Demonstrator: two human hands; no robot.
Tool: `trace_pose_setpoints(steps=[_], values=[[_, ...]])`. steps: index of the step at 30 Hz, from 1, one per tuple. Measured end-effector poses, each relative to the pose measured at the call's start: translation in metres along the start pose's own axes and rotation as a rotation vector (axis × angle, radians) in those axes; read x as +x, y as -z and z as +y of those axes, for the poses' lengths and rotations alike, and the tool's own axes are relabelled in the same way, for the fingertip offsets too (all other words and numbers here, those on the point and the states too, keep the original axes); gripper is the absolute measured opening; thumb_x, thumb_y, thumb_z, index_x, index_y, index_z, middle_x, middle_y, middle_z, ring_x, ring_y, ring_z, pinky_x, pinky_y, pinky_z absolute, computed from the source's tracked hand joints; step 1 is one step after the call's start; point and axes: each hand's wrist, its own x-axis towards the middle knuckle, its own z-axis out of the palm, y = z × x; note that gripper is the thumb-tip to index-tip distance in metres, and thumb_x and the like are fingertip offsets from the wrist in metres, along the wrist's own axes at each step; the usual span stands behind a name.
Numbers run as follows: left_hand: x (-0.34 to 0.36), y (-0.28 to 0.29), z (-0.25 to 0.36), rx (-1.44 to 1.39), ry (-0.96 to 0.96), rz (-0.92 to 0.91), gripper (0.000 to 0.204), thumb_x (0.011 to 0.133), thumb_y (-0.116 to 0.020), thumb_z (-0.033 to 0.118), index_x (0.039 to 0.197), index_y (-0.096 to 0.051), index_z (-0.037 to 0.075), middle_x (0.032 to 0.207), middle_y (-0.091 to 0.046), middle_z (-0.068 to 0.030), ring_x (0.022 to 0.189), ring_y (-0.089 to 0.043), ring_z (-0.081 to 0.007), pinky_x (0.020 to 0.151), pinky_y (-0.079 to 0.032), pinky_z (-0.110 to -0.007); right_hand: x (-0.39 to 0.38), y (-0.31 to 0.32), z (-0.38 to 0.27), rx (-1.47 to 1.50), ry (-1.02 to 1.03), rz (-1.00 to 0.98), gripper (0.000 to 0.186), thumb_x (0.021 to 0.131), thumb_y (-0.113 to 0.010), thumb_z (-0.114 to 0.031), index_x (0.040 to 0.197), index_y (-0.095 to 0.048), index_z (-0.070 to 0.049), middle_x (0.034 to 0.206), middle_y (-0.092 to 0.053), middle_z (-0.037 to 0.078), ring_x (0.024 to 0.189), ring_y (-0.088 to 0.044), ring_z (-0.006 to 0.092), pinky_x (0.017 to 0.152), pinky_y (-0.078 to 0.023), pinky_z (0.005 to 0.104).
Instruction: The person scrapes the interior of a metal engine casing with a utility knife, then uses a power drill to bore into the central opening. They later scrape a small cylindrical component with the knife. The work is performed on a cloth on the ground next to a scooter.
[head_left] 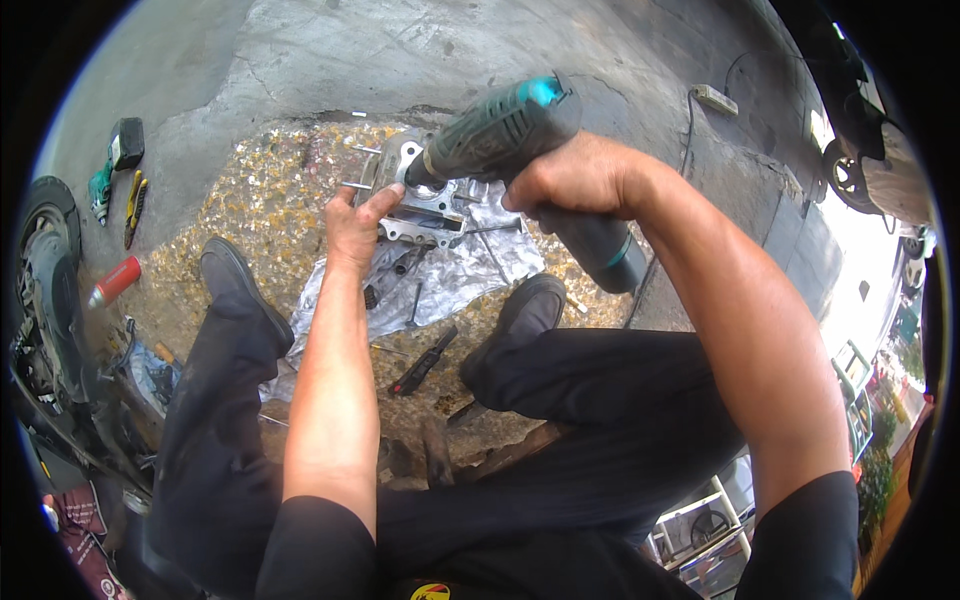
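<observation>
My right hand (pixel 580 178) grips a teal-black pistol-shaped drill (pixel 492 130); slipping could nick my left hand (pixel 353 228), clasping a silver metal casting (pixel 426 214).

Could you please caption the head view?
Right hand holds a black-and-teal power drill at a silvery metal casting held by left hand.

head | left worn fisheye | from above | facing downward | fairly near
</observation>
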Motion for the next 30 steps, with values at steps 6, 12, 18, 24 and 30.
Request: trace_pose_setpoints(steps=[6, 12, 18, 24, 30], values=[[0.002, 0.003, -0.012, -0.049, 0.079, 0.038, 0.047, 0.077, -0.079, 0.021, 0.110, -0.064, -0.009, 0.096, -0.071, -0.0138, 0.082, -0.068, -0.0212, 0.076, -0.054, -0.034, 0.019, -0.016, 0.005, -0.101, 0.122, 0.089, 0.031, 0.072, -0.069, -0.013, 0.101, -0.072, -0.002, 0.092, -0.074, 0.012, 0.086, -0.068, 0.0198, 0.078, -0.054, 0.0349], [0.005, 0.004, -0.019, -0.168, 0.139, 0.029, 0.048, 0.078, -0.078, 0.024, 0.111, -0.064, -0.007, 0.099, -0.069, -0.0142, 0.085, -0.066, -0.0227, 0.076, -0.054, -0.035, 0.011, -0.040, 0.023, -0.400, 0.170, 0.195, 0.035, 0.076, -0.063, -0.022, 0.104, -0.071, -0.003, 0.104, -0.072, 0.022, 0.105, -0.067, 0.0372, 0.091, -0.054, 0.0433], [0.007, 0.001, -0.013, -0.094, 0.079, 0.055, 0.053, 0.075, -0.080, 0.026, 0.114, -0.066, -0.006, 0.102, -0.071, -0.0122, 0.091, -0.065, -0.0209, 0.084, -0.050, -0.034, -0.027, -0.038, 0.036, -0.329, 0.290, 0.359, 0.030, 0.076, -0.065, -0.020, 0.099, -0.070, -0.002, 0.095, -0.071, 0.022, 0.099, -0.068, 0.0395, 0.090, -0.054, 0.0433], [0.004, 0.000, -0.010, -0.061, 0.105, 0.064, 0.054, 0.074, -0.081, 0.027, 0.114, -0.067, -0.007, 0.104, -0.072, -0.0141, 0.089, -0.067, -0.0209, 0.082, -0.051, -0.034, -0.032, -0.038, 0.041, -0.506, 0.162, 0.277, 0.024, 0.077, -0.067, -0.021, 0.093, -0.069, -0.004, 0.092, -0.071, 0.021, 0.096, -0.068, 0.0393, 0.089, -0.054, 0.0447], [0.005, -0.002, -0.007, 0.038, -0.010, 0.055, 0.058, 0.071, -0.082, 0.031, 0.111, -0.068, -0.008, 0.103, -0.072, -0.0172, 0.090, -0.068, -0.0222, 0.082, -0.052, -0.033, -0.021, -0.046, 0.038, -0.416, 0.223, 0.330, 0.026, 0.075, -0.072, -0.023, 0.092, -0.071, -0.004, 0.092, -0.072, 0.021, 0.094, -0.068, 0.0396, 0.087, -0.055, 0.0447]])
